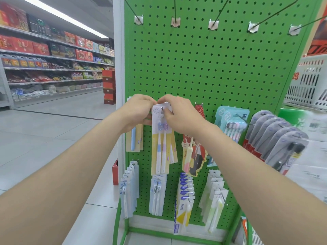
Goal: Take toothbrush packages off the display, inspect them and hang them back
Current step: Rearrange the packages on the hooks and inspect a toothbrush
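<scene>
Both hands pinch toothbrush package top at hook

Long store shelves on the left, going far back. Up on the higher rows red boxes, lower down bags of snacks. A bright light strip on the ceiling above. Grey tile floor with a dark line across. A tall stack of red cartons at the end of the aisle. A small red box low on the floor. White plastic baskets on the right, under a red sign.
</scene>
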